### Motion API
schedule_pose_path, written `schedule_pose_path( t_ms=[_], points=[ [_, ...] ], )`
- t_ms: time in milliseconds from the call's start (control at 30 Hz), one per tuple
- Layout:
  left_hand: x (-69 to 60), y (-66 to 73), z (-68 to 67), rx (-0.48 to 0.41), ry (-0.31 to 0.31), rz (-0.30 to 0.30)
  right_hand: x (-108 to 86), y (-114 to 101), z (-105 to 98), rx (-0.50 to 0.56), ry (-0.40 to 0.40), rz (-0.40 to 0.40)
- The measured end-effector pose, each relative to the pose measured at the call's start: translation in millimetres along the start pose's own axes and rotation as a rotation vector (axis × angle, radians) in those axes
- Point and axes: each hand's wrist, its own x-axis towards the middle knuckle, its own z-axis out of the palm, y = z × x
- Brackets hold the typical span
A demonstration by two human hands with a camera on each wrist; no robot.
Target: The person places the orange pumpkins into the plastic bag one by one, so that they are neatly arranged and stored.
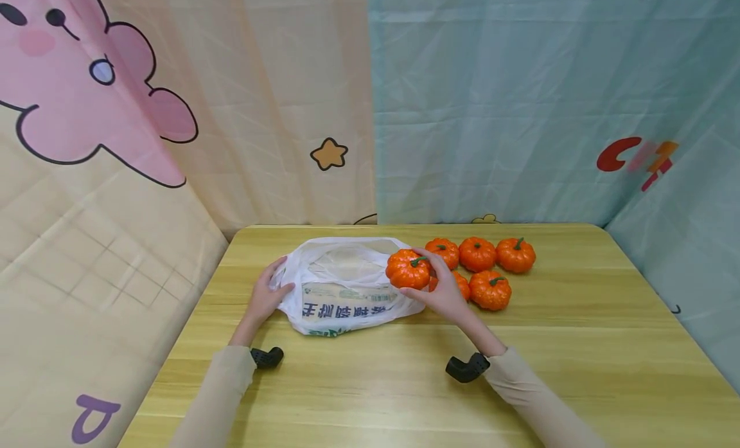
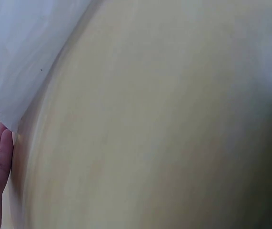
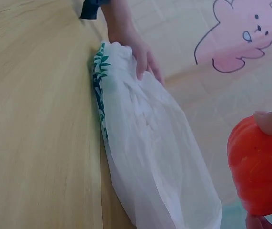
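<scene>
A white plastic bag (image 1: 347, 306) with printed lettering and a green leaf print lies on the table, its mouth spread open. My left hand (image 1: 270, 290) grips the bag's left edge, thumb on the near side and fingers behind. In the left wrist view only some fingers (image 2: 2, 155) show beside the white plastic (image 2: 26, 52). My right hand (image 1: 442, 290) holds a small orange pumpkin (image 1: 406, 268) with a green stem between thumb and fingers, above the bag's right end. The right wrist view shows that pumpkin (image 3: 257, 167) at its right edge, off the table and beside the bag (image 3: 145, 138).
Several more orange pumpkins stand right of the bag: a back row with one at its end (image 1: 516, 254), and a nearer one (image 1: 490, 290) beside another partly hidden by my right hand. The wooden table (image 1: 358, 390) meets printed curtains (image 1: 491, 114) behind.
</scene>
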Motion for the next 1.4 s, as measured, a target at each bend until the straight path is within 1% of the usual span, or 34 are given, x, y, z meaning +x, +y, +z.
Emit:
schedule_pose_path(
  t_ms=[333, 400, 567, 700, 800, 1033, 1267, 1400],
  points=[
    [-0.1, 2.1, 0.6, 0.008, 0.001, -0.001, 16.9, -4, 36, 0.01, -0.087, 0.046],
    [-0.4, 2.4, 0.5, 0.01, 0.004, 0.0, 20.7, -5, 43, 0.016, -0.099, 0.044],
    [-2.0, 1.5, 0.0, 0.012, -0.006, -0.012, 29.4, -7, 60, 0.045, -0.113, 0.045],
    [-2.1, 1.9, -0.4, 0.019, -0.015, -0.027, 35.7, -8, 74, 0.064, -0.124, 0.071],
    [-1.1, 2.1, -0.1, 0.015, -0.014, -0.036, 42.0, -9, 84, 0.073, -0.135, 0.077],
    [1.8, 3.8, -0.2, 0.024, -0.03, -0.033, 60.2, -10, 108, 0.096, -0.168, 0.056],
    [1.9, 6.4, -0.6, 0.02, -0.037, -0.045, 74.6, -8, 127, 0.091, -0.198, 0.07],
    [2.4, 4.5, -0.7, 0.025, -0.031, -0.046, 79.4, -6, 136, 0.073, -0.205, 0.075]
  ],
)
